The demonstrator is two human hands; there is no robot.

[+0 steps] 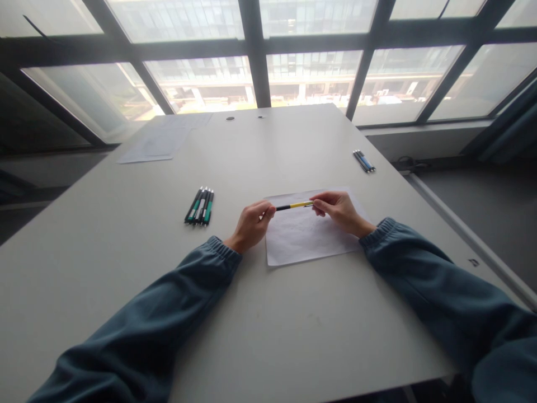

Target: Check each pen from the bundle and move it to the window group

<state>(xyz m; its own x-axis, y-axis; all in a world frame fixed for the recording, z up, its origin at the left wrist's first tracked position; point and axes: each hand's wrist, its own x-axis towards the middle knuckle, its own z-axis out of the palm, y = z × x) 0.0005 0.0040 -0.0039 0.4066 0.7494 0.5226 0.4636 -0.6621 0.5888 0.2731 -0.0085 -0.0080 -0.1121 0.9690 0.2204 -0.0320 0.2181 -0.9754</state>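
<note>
Yellow and black, the pen [296, 205] lies across the 11 o'clock side of the paper [310, 240], seemingly raised off it. Both hands are pinched narrow on it: the left hand [250, 225] at the black end, the right hand [340, 212] at the clip end. To hold it well, I'd keep both pinches light and in line with the barrel. From the paper, green-and-black pens [199, 207] lie on the bench [268, 336] at 9 o'clock, blue ones [364, 161] near 1.
</note>
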